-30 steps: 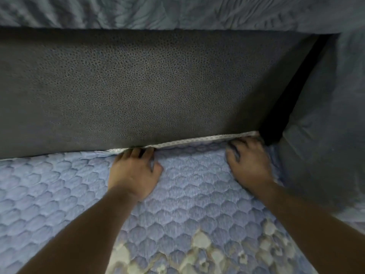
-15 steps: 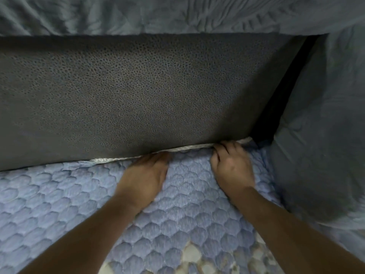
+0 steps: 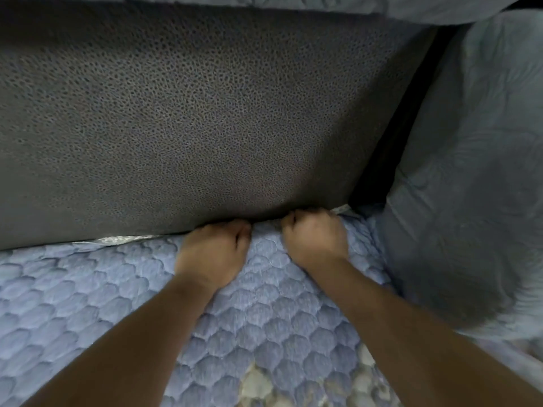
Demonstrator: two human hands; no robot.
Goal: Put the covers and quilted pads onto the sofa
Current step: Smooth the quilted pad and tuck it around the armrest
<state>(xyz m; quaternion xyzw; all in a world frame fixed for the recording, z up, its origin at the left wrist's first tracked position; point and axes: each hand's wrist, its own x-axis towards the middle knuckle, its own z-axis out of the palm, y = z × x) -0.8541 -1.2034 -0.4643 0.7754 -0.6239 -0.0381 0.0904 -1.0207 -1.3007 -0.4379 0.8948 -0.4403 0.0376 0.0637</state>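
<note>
While your two hands, left hand (image 3: pixel 216 251) and right hand (image 3: pixel 316 240), press one quilted pad (image 3: pixel 88 295), fingers curled, pinching its edge, under one sofa backrest (image 3: pixel 191 113).

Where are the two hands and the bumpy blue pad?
left hand (image 3: pixel 213 254), head view, back of the hand.
right hand (image 3: pixel 316 237), head view, back of the hand.
quilted pad (image 3: pixel 73 289), head view, bare left part.

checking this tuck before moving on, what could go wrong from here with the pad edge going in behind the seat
1. The left hand and right hand push the quilted pad in at one spot only; its pale edge trim still shows further left, so the tuck may end up uneven.
2. Both hands press close together near the back cushion, so the pad might bunch between them.
3. The dark gap by the covered armrest could swallow the corner.
</note>
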